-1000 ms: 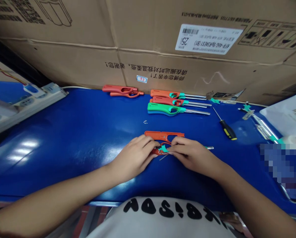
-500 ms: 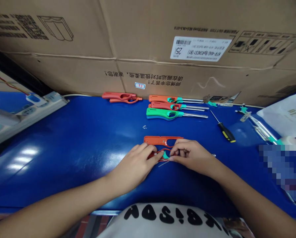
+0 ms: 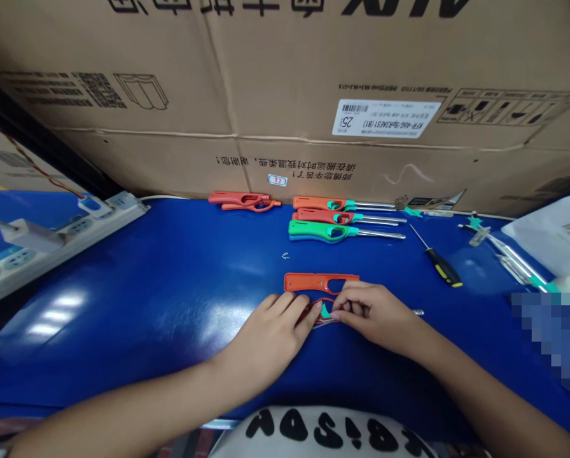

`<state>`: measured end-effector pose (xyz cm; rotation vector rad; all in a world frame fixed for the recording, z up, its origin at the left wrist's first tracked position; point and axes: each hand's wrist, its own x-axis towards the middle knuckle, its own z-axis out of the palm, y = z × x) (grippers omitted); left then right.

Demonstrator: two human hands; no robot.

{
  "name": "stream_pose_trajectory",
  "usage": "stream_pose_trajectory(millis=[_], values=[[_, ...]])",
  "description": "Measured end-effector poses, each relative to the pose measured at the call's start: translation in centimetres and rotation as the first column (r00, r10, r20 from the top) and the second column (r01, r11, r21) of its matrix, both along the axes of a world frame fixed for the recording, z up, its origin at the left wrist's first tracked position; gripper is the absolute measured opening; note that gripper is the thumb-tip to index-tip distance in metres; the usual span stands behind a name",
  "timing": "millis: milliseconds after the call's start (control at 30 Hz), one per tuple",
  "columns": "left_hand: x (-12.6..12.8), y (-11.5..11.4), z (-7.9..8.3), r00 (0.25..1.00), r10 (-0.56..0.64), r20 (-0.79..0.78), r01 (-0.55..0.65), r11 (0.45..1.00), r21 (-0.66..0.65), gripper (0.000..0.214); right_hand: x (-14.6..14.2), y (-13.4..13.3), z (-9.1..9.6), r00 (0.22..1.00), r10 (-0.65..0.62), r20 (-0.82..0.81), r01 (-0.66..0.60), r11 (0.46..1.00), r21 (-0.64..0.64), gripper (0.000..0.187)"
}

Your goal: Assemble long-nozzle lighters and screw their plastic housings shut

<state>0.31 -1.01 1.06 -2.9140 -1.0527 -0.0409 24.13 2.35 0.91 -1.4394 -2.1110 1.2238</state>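
An open red lighter shell half (image 3: 324, 301) lies on the blue table, with a green trigger (image 3: 325, 311) inside it. My left hand (image 3: 279, 327) is closed on its left end, and the fingertips press near the trigger. At the shell's right end my right hand (image 3: 378, 316) makes a pinch, with a thin wire (image 3: 324, 324) at its fingertips, running along the shell's near edge. My fingers hide much of the shell's inside. Just behind both hands rests an orange shell half (image 3: 308, 282), its hollow side up.
Several assembled lighters (image 3: 320, 230) lie farther back, beside red lighter handles (image 3: 240, 200). To the right are a screwdriver (image 3: 441, 266), metal tubes (image 3: 514, 254) and a white bag (image 3: 556, 222). A power strip (image 3: 82, 232) stands left; a large carton (image 3: 275, 95) borders the back.
The thin wire stuck out toward me from the shell; now it lies closer along the shell's near edge. My hands stay at the shell, and the camera view has tilted up slightly.
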Motion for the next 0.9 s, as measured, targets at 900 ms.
stream_pose_trajectory(millis=[900], values=[[-1.1, 1.6, -0.3, 0.992, -0.028, 0.125, 0.044, 0.99, -0.13, 0.06, 0.6, -0.9, 0.6, 0.832, 0.356, 0.426, -0.52, 0.769, 0.372, 0.022]])
